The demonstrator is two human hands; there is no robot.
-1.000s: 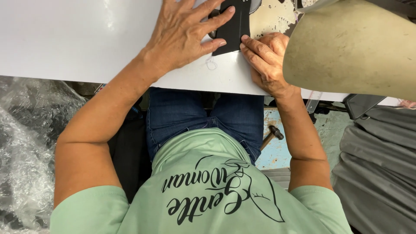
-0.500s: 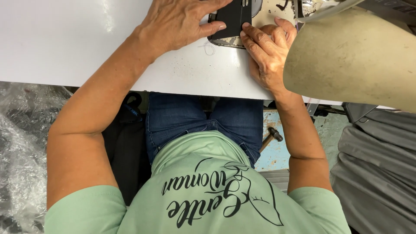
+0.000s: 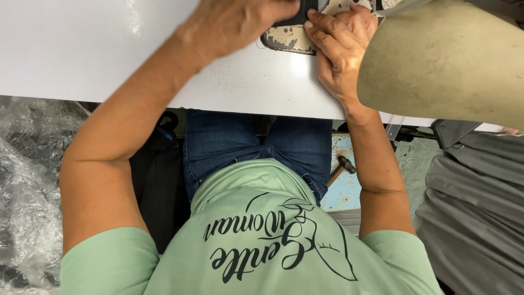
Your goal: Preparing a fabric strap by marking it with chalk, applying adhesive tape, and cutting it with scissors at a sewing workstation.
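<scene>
1. Since the earlier frame, both hands and the dark piece have shifted toward the top edge of the view; more of the white table (image 3: pixel 109 49) now shows below them, and the worn plate has come further into sight.
2. The black fabric piece (image 3: pixel 297 15) is a small, flat, dark item, only partly visible at the top edge; its full outline cannot be told.
3. It lies on a worn metal plate (image 3: pixel 286 41), cream-coloured with chipped, dark patches and a rounded corner, set into the table surface.
4. The left hand (image 3: pixel 234 22), blurred, lies palm down with fingers spread flat; its fingertips press onto the black fabric piece from the left. The fingers are extended, not curled around anything.
5. The right hand (image 3: pixel 341 49) rests just right of the piece, fingers held close together and gently bent; the forefinger tip (image 3: pixel 310 24) touches the lower right edge of the piece where it meets the plate. Whether it pinches the piece cannot be told.
6. The piece thus sits between the two sets of fingertips, touching both.
7. A large beige machine body (image 3: pixel 447 60) overlaps the right wrist region at upper right.
8. A small hammer (image 3: pixel 341 168) lies below the table edge, beside the blue jeans (image 3: pixel 245 147).
</scene>
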